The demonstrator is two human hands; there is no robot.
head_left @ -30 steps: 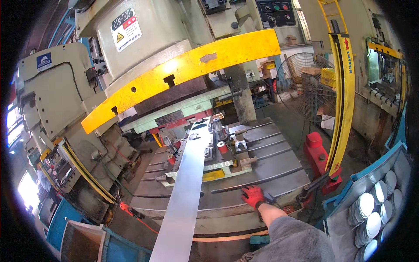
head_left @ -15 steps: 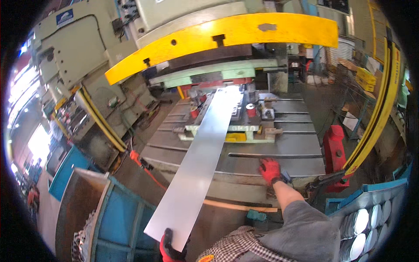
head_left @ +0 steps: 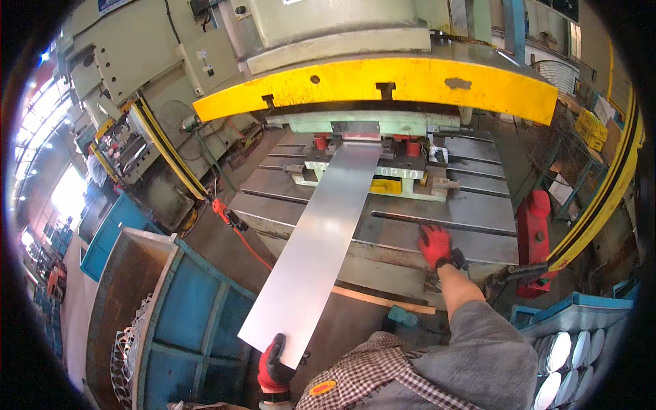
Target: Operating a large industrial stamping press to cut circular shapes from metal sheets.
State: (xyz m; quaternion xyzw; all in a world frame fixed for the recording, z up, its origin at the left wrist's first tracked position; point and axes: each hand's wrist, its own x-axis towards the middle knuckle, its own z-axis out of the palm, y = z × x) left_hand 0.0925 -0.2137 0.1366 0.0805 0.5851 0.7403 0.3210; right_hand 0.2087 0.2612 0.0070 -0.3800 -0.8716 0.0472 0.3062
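Observation:
My left hand (head_left: 276, 365), in a red glove with dark fingers, grips the near right corner of a long metal strip (head_left: 311, 246), thumb on top. Sloping away from me, the strip's far end runs into the die set (head_left: 410, 171) of a press, where the upper die (head_left: 301, 123) hides it. My right hand (head_left: 435, 246), also red-gloved, rests on the slotted press bed (head_left: 471, 249) near its front edge. Its fingers are stretched out and hold nothing.
A yellow beam (head_left: 383, 85) spans the press above the die. Left of me stands a blue bin (head_left: 188, 301) with punched metal scrap (head_left: 130, 348). Stacked round metal discs (head_left: 560, 352) lie at lower right. A yellow-black post (head_left: 594, 215) and red pedestal (head_left: 533, 232) stand right.
The yellow beam and upper die have come down toward the lower die, covering the strip's far end. My view has shifted. My left hand keeps hold of the strip; the right stays on the bed.

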